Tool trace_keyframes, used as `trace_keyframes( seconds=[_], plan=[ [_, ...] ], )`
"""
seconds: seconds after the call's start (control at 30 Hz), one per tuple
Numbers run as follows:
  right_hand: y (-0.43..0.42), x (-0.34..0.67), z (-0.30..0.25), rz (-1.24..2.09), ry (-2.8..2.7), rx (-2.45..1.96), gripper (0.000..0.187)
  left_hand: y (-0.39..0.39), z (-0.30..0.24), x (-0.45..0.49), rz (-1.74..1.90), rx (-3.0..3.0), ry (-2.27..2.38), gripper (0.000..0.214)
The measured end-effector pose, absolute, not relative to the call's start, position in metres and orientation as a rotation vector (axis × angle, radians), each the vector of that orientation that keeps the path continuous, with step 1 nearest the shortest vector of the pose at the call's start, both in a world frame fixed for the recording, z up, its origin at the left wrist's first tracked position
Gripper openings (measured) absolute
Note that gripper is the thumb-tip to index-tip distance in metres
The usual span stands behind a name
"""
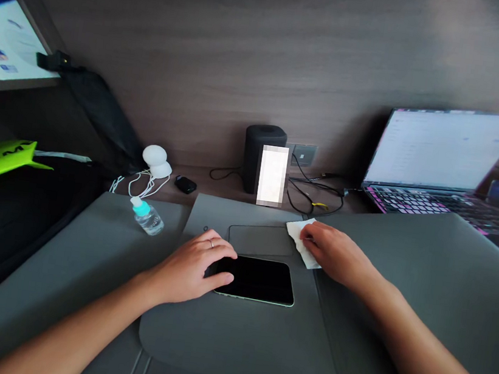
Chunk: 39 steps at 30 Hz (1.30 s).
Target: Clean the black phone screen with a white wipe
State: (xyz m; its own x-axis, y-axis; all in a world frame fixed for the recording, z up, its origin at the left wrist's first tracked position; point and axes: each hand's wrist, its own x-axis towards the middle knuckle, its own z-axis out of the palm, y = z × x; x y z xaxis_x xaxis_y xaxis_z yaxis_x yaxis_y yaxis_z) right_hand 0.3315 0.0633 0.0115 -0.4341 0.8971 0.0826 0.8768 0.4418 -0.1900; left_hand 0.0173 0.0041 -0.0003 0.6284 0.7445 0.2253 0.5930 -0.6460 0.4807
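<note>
A smartphone lies flat, black screen up, on the grey desk mat. My left hand grips its left end, thumb on the near side and fingers along the far side; a ring shows on one finger. Just beyond the phone is a clear, dark-rimmed rectangular sheet, possibly a screen protector. To the right, my right hand is closed on a white tissue, which rests at the sheet's right end. The fingertips of this hand are partly hidden.
A small spray bottle lies tilted at left on the grey mat. Behind stand a white round device, a black fob, a black speaker and loose cables. An opened laptop is at right.
</note>
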Motion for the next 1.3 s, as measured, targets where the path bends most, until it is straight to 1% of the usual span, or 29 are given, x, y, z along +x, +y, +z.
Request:
trace_keyframes(
  seconds=[0.1, 0.27, 0.33, 0.43, 0.53, 0.63, 0.7, 0.8, 0.87, 0.97, 1.03, 1.13, 1.23, 1.3],
  plan=[
    [0.058, 0.330, 0.022, 0.330, -2.487, -1.442, 0.019, 0.004, 0.000, 0.017, 0.556, 2.507, 1.091, 0.025],
    [0.042, 0.314, 0.034, 0.772, -2.634, -1.053, 0.021, 0.004, -0.002, 0.016, 0.505, 2.505, 1.117, 0.032],
    [0.037, 0.302, 0.029, 0.826, -2.693, -0.920, 0.020, 0.003, -0.001, 0.016, 0.489, 2.502, 1.111, 0.036],
    [0.030, 0.281, 0.016, 0.749, -2.730, -0.839, 0.017, 0.003, -0.001, 0.016, 0.448, 2.502, 1.093, 0.044],
    [0.026, 0.266, 0.006, 0.697, -2.723, -0.775, 0.016, 0.003, -0.001, 0.017, 0.426, 2.501, 1.096, 0.060],
    [0.025, 0.265, 0.003, 0.731, -2.747, -0.682, 0.012, 0.003, -0.002, 0.017, 0.416, 2.500, 1.103, 0.070],
    [0.027, 0.269, 0.002, 0.737, -2.744, -0.714, 0.021, 0.003, -0.003, 0.017, 0.395, 2.502, 1.113, 0.073],
    [0.029, 0.270, -0.001, 0.627, -2.724, -0.800, 0.032, 0.003, -0.005, 0.016, 0.361, 2.501, 1.137, 0.074],
    [0.027, 0.265, -0.001, 0.557, -2.739, -0.735, 0.032, 0.002, -0.006, 0.016, 0.347, 2.489, 1.163, 0.075],
    [0.023, 0.260, 0.001, 0.617, -2.777, -0.549, 0.030, 0.002, -0.008, 0.015, 0.343, 2.466, 1.187, 0.077],
    [0.022, 0.260, 0.002, 0.663, -2.769, -0.544, 0.030, 0.002, -0.009, 0.014, 0.343, 2.470, 1.171, 0.077],
    [0.021, 0.260, 0.004, 0.614, -2.746, -0.603, 0.031, 0.002, -0.010, 0.013, 0.345, 2.487, 1.154, 0.077],
    [0.018, 0.256, 0.007, 0.570, -2.782, -0.508, 0.033, 0.002, -0.011, 0.012, 0.373, 2.479, 1.150, 0.076],
    [0.017, 0.255, 0.008, 0.628, -2.808, -0.426, 0.030, 0.002, -0.011, 0.011, 0.386, 2.468, 1.145, 0.074]
  ],
)
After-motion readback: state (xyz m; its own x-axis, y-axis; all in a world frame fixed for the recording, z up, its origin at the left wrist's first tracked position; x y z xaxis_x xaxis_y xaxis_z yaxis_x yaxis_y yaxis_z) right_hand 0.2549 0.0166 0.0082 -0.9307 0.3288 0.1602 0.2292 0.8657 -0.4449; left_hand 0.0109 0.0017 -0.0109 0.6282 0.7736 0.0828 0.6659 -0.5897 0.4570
